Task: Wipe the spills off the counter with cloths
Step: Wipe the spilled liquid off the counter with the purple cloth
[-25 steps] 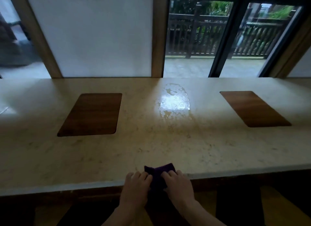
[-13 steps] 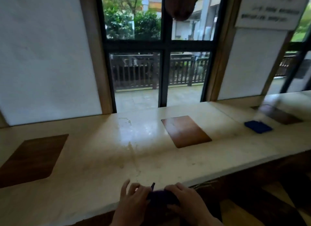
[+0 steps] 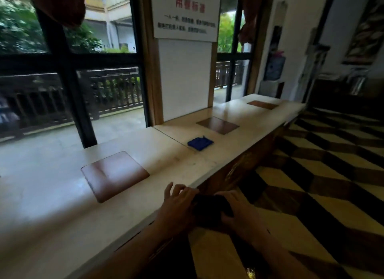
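Observation:
A long pale stone counter [image 3: 162, 152] runs from the lower left toward the far right along the windows. Both hands hold a dark folded cloth [image 3: 209, 206] just past the counter's front edge. My left hand [image 3: 178, 201] grips its left side with fingers partly spread, and my right hand [image 3: 239, 210] grips its right side. A second cloth, bright blue [image 3: 200, 143], lies flat on the counter farther along, apart from my hands. No wet spill shows on the counter in this view.
Three brown wooden inlays are set in the counter: a near one [image 3: 114, 174], a middle one [image 3: 217, 124] and a far one [image 3: 262, 104]. A white notice sign [image 3: 185, 12] hangs on the pillar. Chequered floor [image 3: 322, 174] lies to the right.
The view has swung right along the counter; the shiny wet patch seen earlier is out of view. The blue cloth has come into view. Both hands keep hold of the dark cloth, now off the edge.

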Motion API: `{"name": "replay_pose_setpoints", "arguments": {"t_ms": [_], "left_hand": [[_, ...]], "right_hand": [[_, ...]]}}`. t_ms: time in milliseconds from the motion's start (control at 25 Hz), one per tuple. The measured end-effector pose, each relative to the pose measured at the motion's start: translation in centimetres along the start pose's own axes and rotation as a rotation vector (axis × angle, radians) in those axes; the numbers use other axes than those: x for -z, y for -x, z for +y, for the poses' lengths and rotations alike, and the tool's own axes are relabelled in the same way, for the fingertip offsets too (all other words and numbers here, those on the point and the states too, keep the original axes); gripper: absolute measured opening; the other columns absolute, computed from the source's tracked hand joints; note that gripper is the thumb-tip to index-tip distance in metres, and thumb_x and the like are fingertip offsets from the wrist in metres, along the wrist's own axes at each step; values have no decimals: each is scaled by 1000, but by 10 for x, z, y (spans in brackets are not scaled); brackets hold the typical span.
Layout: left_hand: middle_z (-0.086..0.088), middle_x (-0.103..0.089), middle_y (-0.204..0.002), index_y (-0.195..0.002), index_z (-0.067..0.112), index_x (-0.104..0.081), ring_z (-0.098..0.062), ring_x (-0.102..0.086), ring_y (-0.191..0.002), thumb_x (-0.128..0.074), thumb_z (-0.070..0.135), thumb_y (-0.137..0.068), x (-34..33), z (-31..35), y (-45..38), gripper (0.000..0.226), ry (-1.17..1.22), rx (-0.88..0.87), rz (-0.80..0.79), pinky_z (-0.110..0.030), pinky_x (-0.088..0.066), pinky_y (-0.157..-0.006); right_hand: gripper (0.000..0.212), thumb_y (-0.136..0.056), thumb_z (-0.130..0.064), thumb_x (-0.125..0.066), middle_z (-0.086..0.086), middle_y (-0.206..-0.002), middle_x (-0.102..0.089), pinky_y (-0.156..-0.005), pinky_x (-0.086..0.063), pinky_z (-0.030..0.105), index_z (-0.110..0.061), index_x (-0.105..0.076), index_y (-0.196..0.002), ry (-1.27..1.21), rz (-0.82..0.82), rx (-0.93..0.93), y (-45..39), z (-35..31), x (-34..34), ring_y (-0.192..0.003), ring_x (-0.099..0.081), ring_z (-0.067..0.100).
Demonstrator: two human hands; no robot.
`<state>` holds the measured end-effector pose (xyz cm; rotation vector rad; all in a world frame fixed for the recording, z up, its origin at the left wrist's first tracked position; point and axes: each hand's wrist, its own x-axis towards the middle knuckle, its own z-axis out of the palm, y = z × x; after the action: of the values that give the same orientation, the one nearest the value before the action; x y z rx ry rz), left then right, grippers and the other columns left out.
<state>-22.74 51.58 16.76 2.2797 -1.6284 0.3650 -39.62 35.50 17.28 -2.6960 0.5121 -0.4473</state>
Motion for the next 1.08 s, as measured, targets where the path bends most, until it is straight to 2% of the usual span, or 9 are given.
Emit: {"name": "replay_pose_setpoints", "arguments": {"t_ms": [40,120,240,400,520,720,880,960,1080], "left_hand": [[3,-65,-110,-124,32,-41,-26,-55,-113,-52,42,-83,-8,10,-22,44,33,-23,-20,-60,-35,-107],[2,-63,-120,-125,35,-37,-28,-50,-123,-51,34,-89,-23,25,-64,38,94,-53,-46,-61,-26,-112],[6,-58,-128,-129,36,-41,-24,-41,-130,-37,40,-95,-52,27,-127,34,138,-73,-30,-55,-16,-118],[7,-58,-126,-129,35,-41,-21,-40,-127,-31,40,-99,-86,5,-222,33,169,-99,-3,-54,-22,-115],[7,-55,-130,-135,33,-42,-20,-36,-130,-37,37,-101,-111,-15,-292,34,165,-99,-42,-52,-17,-116],[7,-57,-127,-132,33,-43,-19,-39,-128,-33,39,-101,-143,-39,-371,33,112,-107,-57,-52,-17,-116],[6,-58,-124,-128,29,-47,-20,-42,-125,-34,36,-102,-173,-76,-411,30,118,-5,-49,-49,-14,-117],[6,-59,-123,-127,29,-47,-21,-43,-124,-34,36,-102,-190,-98,-427,29,77,44,-54,-50,-14,-118],[6,-58,-125,-129,29,-47,-20,-42,-126,-35,36,-102,-211,-124,-450,30,55,157,-98,-50,-12,-118]], "right_hand": [[50,-90,-34,-61,-14,-133,-44,-77,-51,28,-37,-43,-136,5,31,-34,-2,17,9,-102,-58,14],[51,-88,-35,-62,-12,-133,-46,-80,-52,29,-38,-44,-136,31,54,-87,-12,51,26,-102,-59,15],[49,-89,-38,-60,-13,-135,-48,-77,-54,28,-38,-44,-136,117,74,-139,-47,94,46,-94,-64,15],[43,-90,-39,-58,-11,-128,-53,-75,-52,28,-34,-48,-132,172,100,-155,-124,144,63,-91,-63,15],[41,-90,-37,-60,-7,-124,-57,-72,-52,26,-30,-52,-130,213,95,-152,-184,180,70,-91,-62,15],[43,-92,-35,-59,-6,-129,-54,-81,-48,24,-27,-50,-133,266,80,-137,-260,230,75,-101,-59,16],[47,-94,-41,-54,-9,-138,-49,-61,-35,14,-30,-44,-139,329,-28,-71,-340,264,62,-91,-61,11],[47,-95,-41,-52,-11,-140,-46,-63,-36,18,-31,-42,-140,329,-90,-24,-378,281,47,-89,-62,13],[47,-91,-37,-57,-7,-137,-49,-83,-48,37,-30,-46,-136,216,-135,44,-437,312,14,-96,-63,19]]}}
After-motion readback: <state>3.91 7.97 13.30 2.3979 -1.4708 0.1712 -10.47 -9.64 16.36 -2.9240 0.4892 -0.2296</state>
